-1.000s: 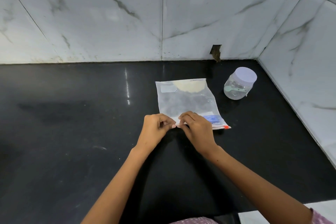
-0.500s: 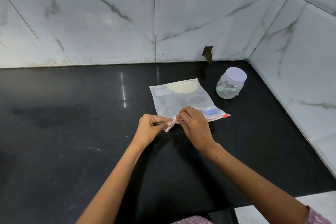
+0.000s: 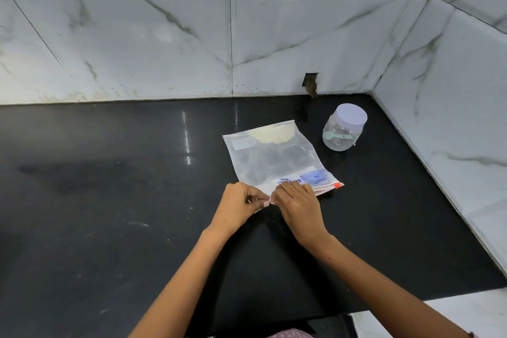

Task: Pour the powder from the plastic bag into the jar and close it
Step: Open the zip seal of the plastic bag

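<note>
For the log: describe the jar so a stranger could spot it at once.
On the black counter, look to the far right corner where the two marble-tiled walls meet. The jar stands there, just beyond the flat plastic bag. It alone is upright: clear, round, with a pale lilac lid.

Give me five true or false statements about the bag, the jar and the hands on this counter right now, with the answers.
1. The plastic bag lies flat on the black counter. True.
2. The jar has its lid off. False: the lid is on.
3. Both the left hand and the right hand pinch the bag's near edge. True.
4. The powder sits at the bag's near end, under the hands. False: it is bunched at the far end.
5. The jar stands left of the bag. False: it stands to its right, near the corner.
</note>
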A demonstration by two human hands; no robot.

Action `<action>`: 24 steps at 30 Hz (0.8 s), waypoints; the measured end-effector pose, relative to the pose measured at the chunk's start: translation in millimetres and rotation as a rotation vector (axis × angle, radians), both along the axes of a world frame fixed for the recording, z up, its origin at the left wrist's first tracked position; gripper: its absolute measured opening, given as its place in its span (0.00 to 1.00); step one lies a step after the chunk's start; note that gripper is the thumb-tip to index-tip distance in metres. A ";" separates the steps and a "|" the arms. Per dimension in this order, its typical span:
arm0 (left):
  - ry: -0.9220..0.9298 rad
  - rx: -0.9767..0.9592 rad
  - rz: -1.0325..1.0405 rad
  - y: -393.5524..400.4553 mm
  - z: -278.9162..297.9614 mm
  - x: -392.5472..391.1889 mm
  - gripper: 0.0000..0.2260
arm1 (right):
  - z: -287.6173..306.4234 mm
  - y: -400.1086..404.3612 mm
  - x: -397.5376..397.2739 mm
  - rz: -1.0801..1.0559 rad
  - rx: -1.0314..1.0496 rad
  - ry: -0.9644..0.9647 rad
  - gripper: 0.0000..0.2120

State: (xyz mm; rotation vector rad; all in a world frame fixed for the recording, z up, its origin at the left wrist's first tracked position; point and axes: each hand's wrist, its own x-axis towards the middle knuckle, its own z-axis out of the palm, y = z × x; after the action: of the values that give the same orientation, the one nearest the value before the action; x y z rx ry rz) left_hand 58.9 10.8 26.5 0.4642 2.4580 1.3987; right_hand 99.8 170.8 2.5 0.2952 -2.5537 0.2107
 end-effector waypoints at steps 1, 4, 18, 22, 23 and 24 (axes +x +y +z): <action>-0.005 0.003 -0.002 1.6 -0.5 1.5 0.05 | -1.9 0.8 2.0 -0.005 -0.002 -0.008 0.05; -0.009 0.012 0.004 5.5 -0.8 4.8 0.04 | -6.0 2.2 7.9 -0.023 -0.035 -0.041 0.07; 0.095 -0.079 0.159 34.0 -10.6 36.1 0.10 | -12.6 13.1 31.3 0.005 -0.283 -0.276 0.13; 0.201 -0.209 0.245 45.5 -9.3 45.2 0.05 | -10.8 18.4 35.4 -0.002 -0.316 -0.286 0.15; 0.232 -0.265 0.240 47.8 -10.7 46.7 0.05 | -10.7 20.6 35.4 -0.014 -0.323 -0.290 0.15; 0.252 -0.317 0.228 50.7 -11.9 48.2 0.06 | -10.5 25.0 35.7 -0.025 -0.324 -0.289 0.15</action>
State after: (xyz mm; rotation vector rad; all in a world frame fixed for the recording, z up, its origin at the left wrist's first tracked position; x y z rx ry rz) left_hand 107.1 61.5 14.6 0.3108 2.9498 1.0464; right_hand 135.5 195.8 -8.0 0.1135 -2.7453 0.6926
